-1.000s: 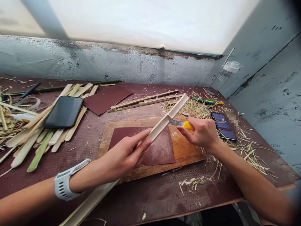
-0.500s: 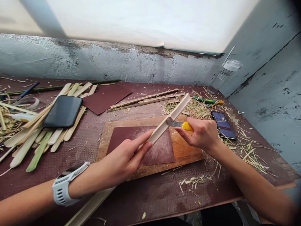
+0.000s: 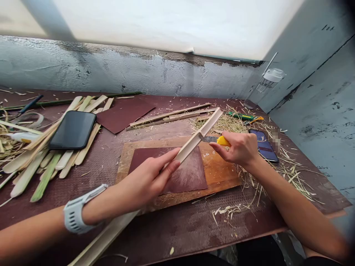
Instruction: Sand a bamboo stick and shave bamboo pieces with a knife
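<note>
My left hand (image 3: 151, 177) is closed around a long, pale split bamboo strip (image 3: 191, 145) with a hollow channel along it. The strip slants from the lower left up to the right, above a wooden board (image 3: 222, 170) and a brown sandpaper sheet (image 3: 146, 157). In my right hand (image 3: 240, 149) is a yellow utility knife (image 3: 222, 141), its handle mostly hidden by the fingers. Its blade touches the inside of the channel, beside a crosswise ridge in the strip.
Flat bamboo slats (image 3: 30, 177) lie piled at left under a black phone (image 3: 72, 130). Thin shavings (image 3: 230, 123) surround a green cutter (image 3: 241, 116) and a second phone (image 3: 263, 145) at right. Behind them stands a clear bottle (image 3: 266, 87). Narrow strips (image 3: 169, 115) lie toward the wall.
The strip's far end has shifted slightly left and up. My right hand and the knife have moved a little right and up; the blade stays at the channel.
</note>
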`<state>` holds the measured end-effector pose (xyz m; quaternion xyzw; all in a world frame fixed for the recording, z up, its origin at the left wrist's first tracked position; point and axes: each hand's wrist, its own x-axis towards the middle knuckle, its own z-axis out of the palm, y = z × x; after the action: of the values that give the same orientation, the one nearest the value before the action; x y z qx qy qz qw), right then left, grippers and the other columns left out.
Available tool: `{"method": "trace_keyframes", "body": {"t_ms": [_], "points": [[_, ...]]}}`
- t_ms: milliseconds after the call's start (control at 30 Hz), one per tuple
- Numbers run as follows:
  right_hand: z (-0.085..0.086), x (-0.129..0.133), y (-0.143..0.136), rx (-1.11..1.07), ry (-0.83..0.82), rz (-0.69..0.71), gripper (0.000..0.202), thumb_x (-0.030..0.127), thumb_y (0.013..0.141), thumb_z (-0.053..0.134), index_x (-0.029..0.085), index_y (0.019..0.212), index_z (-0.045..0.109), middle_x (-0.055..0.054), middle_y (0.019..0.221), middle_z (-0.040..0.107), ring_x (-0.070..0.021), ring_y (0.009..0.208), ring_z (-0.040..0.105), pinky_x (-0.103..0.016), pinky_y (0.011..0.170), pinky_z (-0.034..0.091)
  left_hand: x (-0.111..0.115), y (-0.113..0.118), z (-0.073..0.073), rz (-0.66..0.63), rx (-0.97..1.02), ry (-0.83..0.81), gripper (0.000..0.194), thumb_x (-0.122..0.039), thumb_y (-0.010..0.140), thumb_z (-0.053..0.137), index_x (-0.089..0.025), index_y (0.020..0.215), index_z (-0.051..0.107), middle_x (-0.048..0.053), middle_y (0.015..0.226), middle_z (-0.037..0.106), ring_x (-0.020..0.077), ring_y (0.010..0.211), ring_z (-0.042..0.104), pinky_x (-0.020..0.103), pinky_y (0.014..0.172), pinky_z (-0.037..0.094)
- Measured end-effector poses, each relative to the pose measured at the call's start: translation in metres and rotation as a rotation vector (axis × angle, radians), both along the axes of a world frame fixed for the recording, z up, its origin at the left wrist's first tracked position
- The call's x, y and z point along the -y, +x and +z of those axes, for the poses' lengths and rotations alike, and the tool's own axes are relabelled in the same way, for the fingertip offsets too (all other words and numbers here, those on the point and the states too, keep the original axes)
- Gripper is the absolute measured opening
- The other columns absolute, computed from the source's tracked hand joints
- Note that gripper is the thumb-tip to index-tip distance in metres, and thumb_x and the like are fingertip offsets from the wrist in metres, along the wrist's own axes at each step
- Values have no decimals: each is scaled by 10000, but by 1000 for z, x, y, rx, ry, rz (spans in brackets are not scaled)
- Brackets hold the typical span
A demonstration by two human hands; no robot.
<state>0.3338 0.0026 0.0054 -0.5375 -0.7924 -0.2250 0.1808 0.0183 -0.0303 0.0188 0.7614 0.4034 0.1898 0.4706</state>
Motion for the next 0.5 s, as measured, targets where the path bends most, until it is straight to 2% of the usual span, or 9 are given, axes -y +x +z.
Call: {"method": "trace_keyframes", "body": {"t_ms": [67, 100, 200, 233, 333, 367, 433, 500], "points": [[1, -1, 0, 6, -1, 3, 687, 810, 935, 429, 215, 613, 546, -6, 519, 554, -122, 450, 442, -289, 497, 161, 0, 0, 1, -35, 25, -126, 605, -521, 1098, 370, -162, 1581, 430, -65, 575, 458, 115, 441, 412, 217, 447, 334], [1, -1, 0, 8, 6, 3, 690, 812, 937, 424, 215, 610, 539, -7, 516, 551, -121, 448, 440, -289, 495, 160, 0, 0, 1, -31, 23, -108, 603, -505, 1095, 380, -159, 1587, 422, -62, 581, 466, 117, 444, 420, 219, 447, 334], [2, -1, 1, 16, 16, 5, 695, 821, 933, 420, 216, 604, 519, -7, 509, 542, -121, 442, 432, -288, 490, 156, -1, 0, 1, 17, -9, 90, 582, -395, 1060, 466, -152, 1588, 430, -23, 663, 533, 136, 553, 501, 222, 503, 367], [2, -1, 2, 19, 18, 10, 691, 816, 934, 424, 217, 602, 514, -7, 509, 542, -121, 443, 435, -288, 492, 156, -1, 0, 1, 13, -11, 86, 580, -388, 1061, 463, -152, 1590, 425, -21, 664, 540, 137, 556, 509, 219, 499, 368], [2, -2, 4, 20, 20, 30, 665, 788, 945, 447, 216, 611, 512, -5, 515, 551, -124, 453, 462, -287, 499, 163, -2, -2, 3, -55, 14, -105, 586, -452, 1103, 353, -147, 1602, 389, -60, 571, 484, 124, 416, 446, 215, 416, 336], [2, -2, 5, 17, 24, 31, 660, 782, 948, 448, 216, 615, 513, -6, 514, 552, -126, 455, 468, -287, 500, 167, -2, -2, 2, -65, 3, -100, 585, -449, 1105, 331, -145, 1602, 384, -64, 559, 479, 126, 397, 439, 219, 412, 347], [2, -2, 5, 13, 24, 23, 665, 790, 947, 438, 216, 618, 511, -9, 510, 551, -130, 455, 473, -288, 500, 172, -1, -3, -1, -65, -91, 76, 584, -345, 1074, 351, -133, 1618, 351, -29, 621, 560, 150, 461, 510, 241, 471, 411], [1, -3, 4, 2, 9, 15, 679, 806, 942, 422, 216, 616, 508, -15, 515, 558, -131, 456, 473, -289, 498, 174, 0, -5, -5, -62, -267, 336, 690, -189, 971, 395, -126, 1650, 285, 54, 808, 685, 193, 617, 612, 277, 575, 467]]}}
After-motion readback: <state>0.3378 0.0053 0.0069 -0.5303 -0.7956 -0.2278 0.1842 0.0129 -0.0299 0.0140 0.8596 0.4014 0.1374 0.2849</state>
